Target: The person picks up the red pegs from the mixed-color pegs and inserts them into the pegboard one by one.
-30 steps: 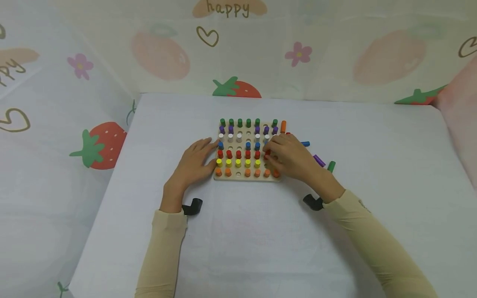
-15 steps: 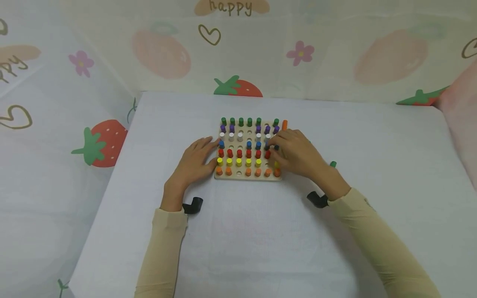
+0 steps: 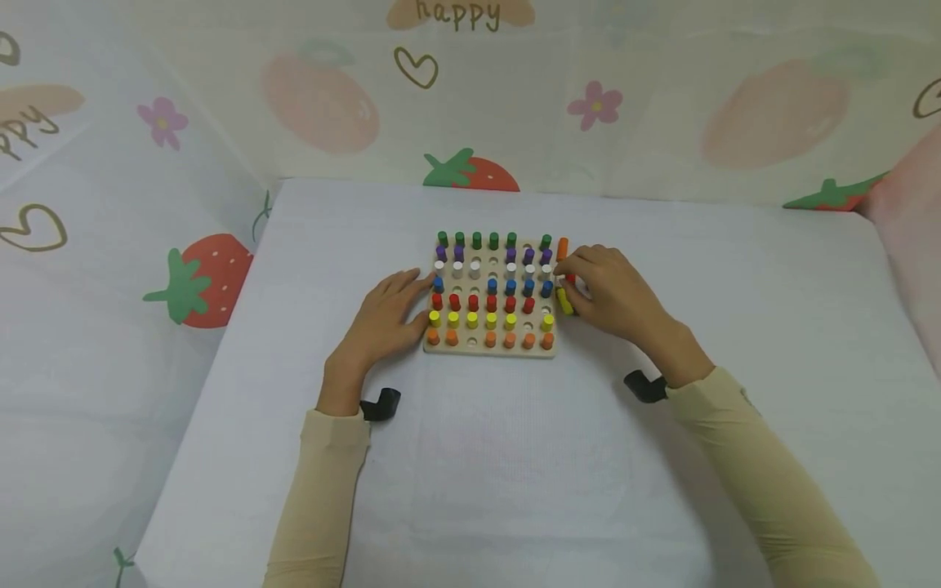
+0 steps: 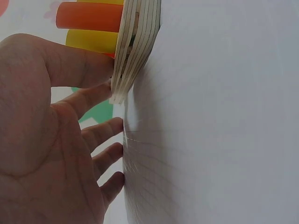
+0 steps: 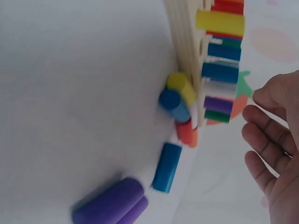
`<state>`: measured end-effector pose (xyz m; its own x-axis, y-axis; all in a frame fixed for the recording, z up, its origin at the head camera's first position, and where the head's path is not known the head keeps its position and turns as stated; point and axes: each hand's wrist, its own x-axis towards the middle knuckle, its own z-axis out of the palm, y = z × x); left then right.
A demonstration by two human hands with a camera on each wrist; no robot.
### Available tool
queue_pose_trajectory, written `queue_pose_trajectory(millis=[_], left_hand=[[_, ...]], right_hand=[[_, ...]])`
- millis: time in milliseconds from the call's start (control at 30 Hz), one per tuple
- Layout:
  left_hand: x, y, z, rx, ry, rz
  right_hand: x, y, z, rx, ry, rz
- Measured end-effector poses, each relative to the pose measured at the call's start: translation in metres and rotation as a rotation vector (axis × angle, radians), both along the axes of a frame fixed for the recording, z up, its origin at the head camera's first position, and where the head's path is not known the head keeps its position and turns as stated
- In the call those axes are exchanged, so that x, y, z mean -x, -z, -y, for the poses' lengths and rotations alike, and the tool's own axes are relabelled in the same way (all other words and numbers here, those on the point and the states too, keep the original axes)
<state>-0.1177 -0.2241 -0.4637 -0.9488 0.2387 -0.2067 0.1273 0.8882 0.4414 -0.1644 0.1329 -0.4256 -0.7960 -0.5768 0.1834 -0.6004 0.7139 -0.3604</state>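
A wooden pegboard lies flat with rows of upright colored pegs; some holes are bare. My left hand rests at its left side, and in the left wrist view the thumb touches the board's layered edge while the other fingers extend toward the cloth. Just off the right side hovers my right hand, fingers loosely bent, with no peg between them in the right wrist view. Nearest to it are a loose yellow peg and the end white peg.
Loose pegs lie along the board's right side: an orange one, a red one, blue ones and purple ones. The white table meets a patterned backdrop at the back.
My right hand has drawn back rightward from over the board, uncovering the right ends of its rows and the loose yellow peg. My left hand stays in place.
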Motion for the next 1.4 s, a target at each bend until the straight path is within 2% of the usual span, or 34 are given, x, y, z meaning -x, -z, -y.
queue_pose_trajectory(millis=[300, 600, 833, 1167, 1400], left_hand=[[-0.001, 0.001, 0.001, 0.0, 0.004, 0.001], [-0.004, 0.001, 0.0, -0.006, -0.015, 0.005], [-0.005, 0.0, 0.0, -0.003, -0.011, 0.001], [-0.004, -0.003, -0.001, 0.004, -0.003, -0.001], [-0.002, -0.003, -0.002, 0.005, -0.005, 0.002]], right_hand=[[0.011, 0.009, -0.01, -0.006, 0.041, 0.07], [0.024, 0.022, -0.012, -0.012, 0.016, 0.12], [0.027, 0.027, -0.021, -0.041, 0.011, 0.121], [0.027, 0.025, -0.032, -0.143, 0.12, 0.12], [0.027, 0.023, -0.041, -0.17, 0.153, 0.133]])
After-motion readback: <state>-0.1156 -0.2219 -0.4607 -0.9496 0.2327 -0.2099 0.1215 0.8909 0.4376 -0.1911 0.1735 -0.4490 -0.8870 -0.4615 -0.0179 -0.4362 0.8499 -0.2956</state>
